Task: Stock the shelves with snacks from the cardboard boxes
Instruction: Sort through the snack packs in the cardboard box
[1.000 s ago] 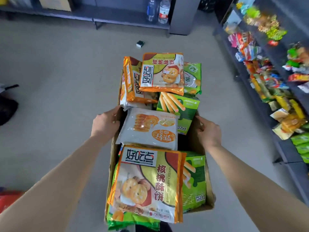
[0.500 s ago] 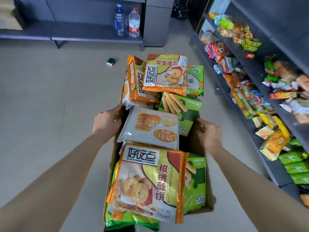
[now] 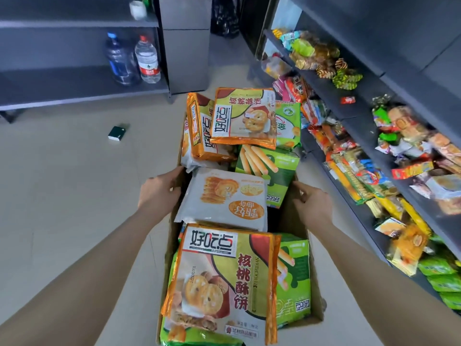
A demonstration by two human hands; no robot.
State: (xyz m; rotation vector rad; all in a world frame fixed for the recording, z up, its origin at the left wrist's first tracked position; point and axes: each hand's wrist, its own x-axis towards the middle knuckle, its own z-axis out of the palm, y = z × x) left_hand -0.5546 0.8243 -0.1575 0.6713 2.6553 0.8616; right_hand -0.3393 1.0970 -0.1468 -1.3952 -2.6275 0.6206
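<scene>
I carry a brown cardboard box (image 3: 314, 275) heaped with snack packs, held out in front of me above the floor. My left hand (image 3: 159, 191) grips its left wall and my right hand (image 3: 313, 204) grips its right wall, fingers curled over the rims. On top lie an orange-and-green walnut cookie bag (image 3: 224, 278) nearest me, a grey biscuit bag (image 3: 224, 198) in the middle, a green stick-biscuit box (image 3: 272, 168), and more orange cookie bags (image 3: 243, 118) at the far end. The dark snack shelves (image 3: 369, 126) run along my right.
The right-hand shelves hold several mixed colourful snack packs (image 3: 349, 176). A low grey shelf (image 3: 82, 93) at the back left carries two water bottles (image 3: 147, 61). A small dark box (image 3: 116, 133) lies on the beige floor, with open floor to the left.
The view has swung right and forward: the right shelves and back shelf look closer, and the small box shifted left. Both hands keep the same grip on the box.
</scene>
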